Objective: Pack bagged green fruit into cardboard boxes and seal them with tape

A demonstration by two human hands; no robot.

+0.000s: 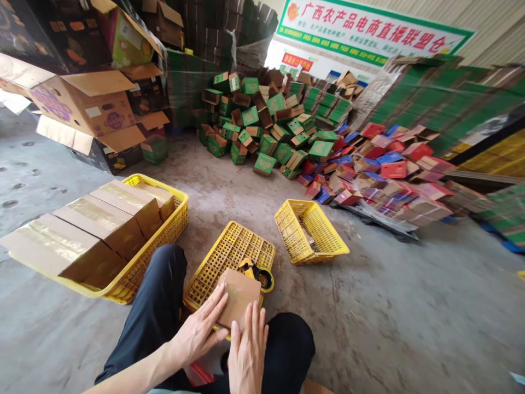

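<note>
A small brown cardboard box rests on an upturned yellow plastic crate between my knees. My left hand lies along the box's left edge, fingers stretched out over its top. Flat on the near right part of the box is my right hand, its fingers straight and side by side. Neither hand is wrapped round anything. Just beyond the box, on the crate, lies a tape dispenser with a yellow and black body, partly hidden by the box.
At left, a long yellow basket holds several taped cartons. A smaller yellow basket stands right of the crate. Heaps of green boxes and red and blue boxes lie farther off. Large open cartons are stacked at left.
</note>
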